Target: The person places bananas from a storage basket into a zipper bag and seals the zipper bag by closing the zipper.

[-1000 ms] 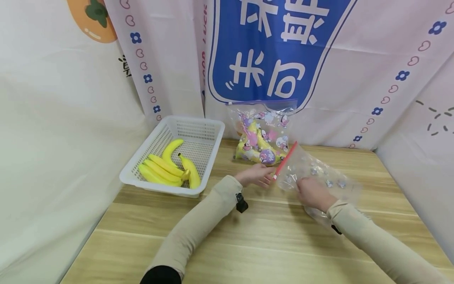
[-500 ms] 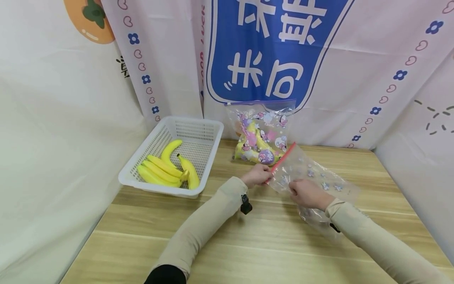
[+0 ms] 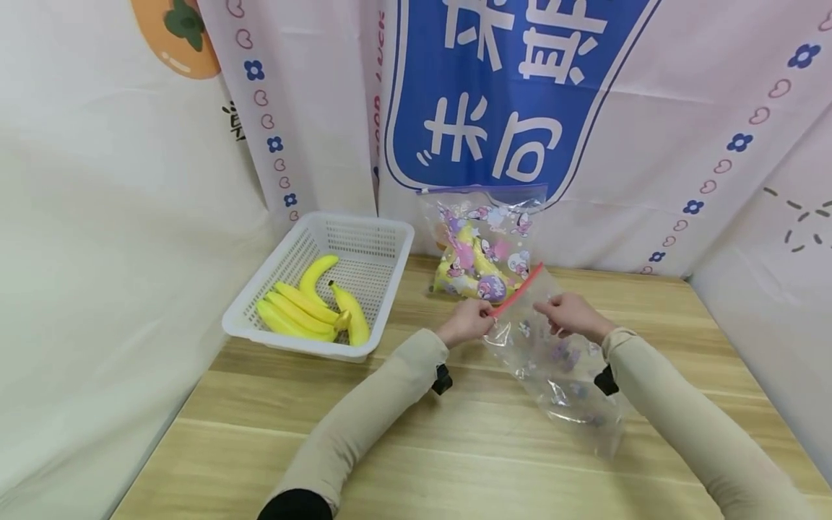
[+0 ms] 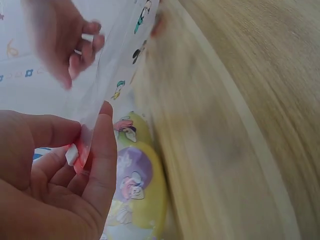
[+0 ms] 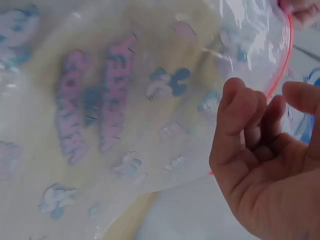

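With its thumb and fingers, my left hand (image 3: 466, 322) pinches the red zip edge of a clear printed zip bag (image 3: 552, 383). In the left wrist view the white zip slider (image 4: 72, 155) shows right at those fingertips. The bag hangs down toward the right, flat and see-through, with cartoon prints facing the right wrist camera. My right hand (image 3: 573, 316) is close beside the bag near its red edge, fingers loosely bent and thumb apart. In the right wrist view nothing shows between the right fingers (image 5: 240, 105) and the thumb.
A second zip bag (image 3: 481, 209) with a purple zip stands against the back curtain, yellow bananas inside. At the left, a white perforated basket (image 3: 396, 267) holds several bananas (image 3: 299, 310). All rest on a wooden table (image 3: 455, 448) with fabric hung around it.
My left hand has taken hold of the bag's red zip edge. My right hand has let go of the bag and risen a little; the bag now hangs lower from the left hand.
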Demonstrator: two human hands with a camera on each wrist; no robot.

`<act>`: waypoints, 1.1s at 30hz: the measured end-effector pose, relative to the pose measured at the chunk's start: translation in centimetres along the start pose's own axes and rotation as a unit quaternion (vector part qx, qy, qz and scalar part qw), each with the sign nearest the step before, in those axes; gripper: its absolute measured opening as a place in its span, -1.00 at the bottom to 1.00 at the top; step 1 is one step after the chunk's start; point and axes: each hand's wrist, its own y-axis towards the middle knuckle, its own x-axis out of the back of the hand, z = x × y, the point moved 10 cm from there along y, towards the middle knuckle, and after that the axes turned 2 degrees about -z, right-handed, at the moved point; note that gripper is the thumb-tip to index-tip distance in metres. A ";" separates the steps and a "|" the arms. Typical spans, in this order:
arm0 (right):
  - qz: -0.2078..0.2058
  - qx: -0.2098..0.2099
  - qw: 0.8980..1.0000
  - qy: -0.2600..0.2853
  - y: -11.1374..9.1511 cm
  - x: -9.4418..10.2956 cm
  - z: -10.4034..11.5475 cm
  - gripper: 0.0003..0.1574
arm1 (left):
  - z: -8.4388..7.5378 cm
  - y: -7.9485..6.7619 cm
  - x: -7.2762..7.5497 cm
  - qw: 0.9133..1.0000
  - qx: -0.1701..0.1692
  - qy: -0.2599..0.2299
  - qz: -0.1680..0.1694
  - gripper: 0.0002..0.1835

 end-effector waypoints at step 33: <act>-0.070 -0.075 0.972 0.210 4.0 3.7 3.6 -0.88 | -5.1 -2.0 1.7 0.985 -0.134 0.100 -0.041 -0.85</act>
